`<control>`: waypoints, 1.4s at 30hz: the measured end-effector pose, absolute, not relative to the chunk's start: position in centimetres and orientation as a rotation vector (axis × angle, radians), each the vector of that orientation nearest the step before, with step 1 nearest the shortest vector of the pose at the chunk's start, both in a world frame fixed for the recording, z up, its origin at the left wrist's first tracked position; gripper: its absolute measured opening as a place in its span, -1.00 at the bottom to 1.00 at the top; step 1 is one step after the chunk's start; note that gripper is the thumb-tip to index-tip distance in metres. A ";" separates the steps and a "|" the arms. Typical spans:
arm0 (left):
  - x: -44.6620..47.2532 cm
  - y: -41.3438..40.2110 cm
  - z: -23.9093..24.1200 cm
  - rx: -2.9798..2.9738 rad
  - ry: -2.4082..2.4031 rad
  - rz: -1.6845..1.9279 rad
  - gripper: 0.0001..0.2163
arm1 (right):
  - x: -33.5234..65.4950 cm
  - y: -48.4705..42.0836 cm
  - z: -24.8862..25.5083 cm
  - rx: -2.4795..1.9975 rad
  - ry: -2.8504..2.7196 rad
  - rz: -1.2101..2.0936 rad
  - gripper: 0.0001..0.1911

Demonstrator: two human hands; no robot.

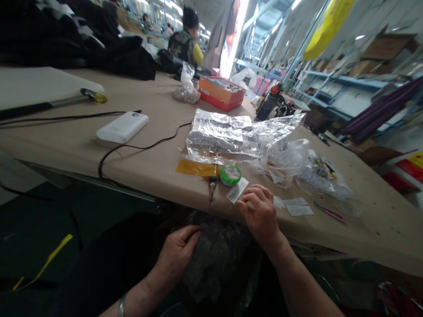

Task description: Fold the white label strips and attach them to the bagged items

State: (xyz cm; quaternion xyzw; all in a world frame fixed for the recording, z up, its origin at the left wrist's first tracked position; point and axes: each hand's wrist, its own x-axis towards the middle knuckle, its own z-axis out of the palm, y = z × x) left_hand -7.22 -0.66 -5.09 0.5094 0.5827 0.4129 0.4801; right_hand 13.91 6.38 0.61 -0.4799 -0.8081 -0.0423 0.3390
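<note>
My right hand [259, 213] is at the table's front edge, fingers curled and pinched at the lower right side of a small translucent rectangular sheet [238, 190]. Just left of that sheet are a round green-rimmed tin [230, 174] and a soldering iron [212, 190], its tip pointing towards me. My left hand [180, 246] is below the table edge, over my lap, with thumb and fingers pressed together; what they hold, if anything, is hidden. Beside it lies a heap of grey, filmy scraps [214, 259]. More translucent sheets [299, 207] lie right of my right hand.
Behind the tin lie an amber strip [194, 168] and a shiny clear plastic bag [221, 136]. Pink tweezers [330, 213] and bagged small parts [325, 174] are to the right. A white power bank [123, 127], black cable, and orange box [221, 93] stand farther back. A person [185, 42] is beyond.
</note>
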 end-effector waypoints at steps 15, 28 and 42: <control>-1.8 0.3 -2.1 0.711 1.025 0.895 -0.84 | 14.6 5.2 -2.0 -1.005 -2.059 -0.244 -0.83; 1.3 1.7 -0.2 0.343 0.934 0.848 -0.92 | 17.5 1.3 -1.3 -1.140 -2.145 -0.248 -0.67; 1.5 2.0 0.4 0.365 1.022 0.745 -0.89 | 19.4 2.3 -2.2 -1.085 -1.935 -0.095 -0.85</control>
